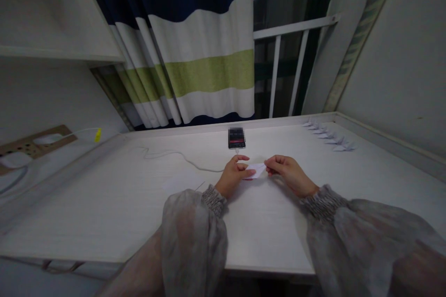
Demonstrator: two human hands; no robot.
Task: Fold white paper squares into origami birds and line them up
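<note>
A small piece of folded white paper is held between my two hands, just above the white desk. My left hand pinches its left side with the thumb on top. At the right corner, my right hand grips the paper between thumb and fingertips. The fingers partly hide both ends of the paper. Several folded white paper cranes stand in a slanting row at the far right of the desk, apart from my hands.
Beyond my hands a phone lies on the desk, joined to a white cable running left. A pale sheet of paper lies left of my left hand. A power strip is at the left wall. A curtain hangs behind the desk.
</note>
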